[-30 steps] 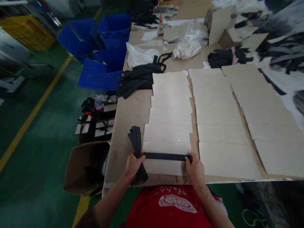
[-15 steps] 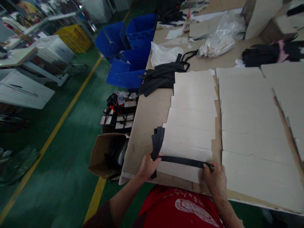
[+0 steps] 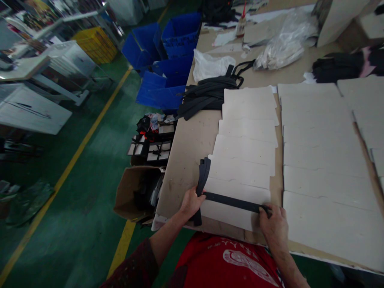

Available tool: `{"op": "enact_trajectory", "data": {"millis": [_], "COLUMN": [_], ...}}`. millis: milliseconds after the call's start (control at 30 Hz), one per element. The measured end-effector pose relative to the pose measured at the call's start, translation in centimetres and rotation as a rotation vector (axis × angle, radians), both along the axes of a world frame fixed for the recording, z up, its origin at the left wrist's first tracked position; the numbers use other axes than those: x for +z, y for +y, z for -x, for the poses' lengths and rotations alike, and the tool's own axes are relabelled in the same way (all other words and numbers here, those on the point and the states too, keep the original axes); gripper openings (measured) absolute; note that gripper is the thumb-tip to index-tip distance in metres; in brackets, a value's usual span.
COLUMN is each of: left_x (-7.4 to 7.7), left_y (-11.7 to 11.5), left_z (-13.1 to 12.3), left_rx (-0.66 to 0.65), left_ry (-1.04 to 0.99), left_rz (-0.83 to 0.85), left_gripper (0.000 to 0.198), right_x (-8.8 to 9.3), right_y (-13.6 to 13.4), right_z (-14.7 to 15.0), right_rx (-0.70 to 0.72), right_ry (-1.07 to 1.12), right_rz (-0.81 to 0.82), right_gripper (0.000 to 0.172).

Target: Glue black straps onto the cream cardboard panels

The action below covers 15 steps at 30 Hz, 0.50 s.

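A black strip is stretched crosswise over the nearest of several overlapping pale boards. My left hand is closed, pinching the strip's left end and gripping a bundle of black strips that fans out above and below it. At the strip's right end, my right hand is closed on it between thumb and fingers. The strip looks straight and lies on or just above the board; which one I cannot tell.
More pale boards lie in rows to the right. A pile of black strips, a plastic bag and a glue bottle are farther back. Blue bins and a cardboard box stand left of the table.
The view has shifted slightly, so the scene sits a little to the right. Both hands keep hold of the strip, which looks straighter now.
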State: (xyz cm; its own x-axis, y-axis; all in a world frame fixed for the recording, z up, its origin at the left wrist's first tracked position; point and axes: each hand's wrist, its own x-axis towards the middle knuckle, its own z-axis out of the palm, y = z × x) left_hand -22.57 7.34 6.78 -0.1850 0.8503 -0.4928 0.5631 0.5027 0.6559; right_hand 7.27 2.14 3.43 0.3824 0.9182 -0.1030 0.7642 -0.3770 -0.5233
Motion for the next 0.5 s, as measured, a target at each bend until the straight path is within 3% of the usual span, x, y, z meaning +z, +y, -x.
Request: {"op": "enact_trajectory", "data": {"millis": [500], "left_x": [-0.48], "left_y": [-0.48], "left_z": [-0.87], "left_rx": [-0.083], "left_ry": [0.243], "left_rz": [-0.078], "left_gripper": [0.024], "right_x": [-0.1], "right_y": [0.08], "right_z": [0.19], "right_rx": [-0.006], "right_ry": [0.021], "right_rz": [-0.005], "right_gripper": [0.033]}}
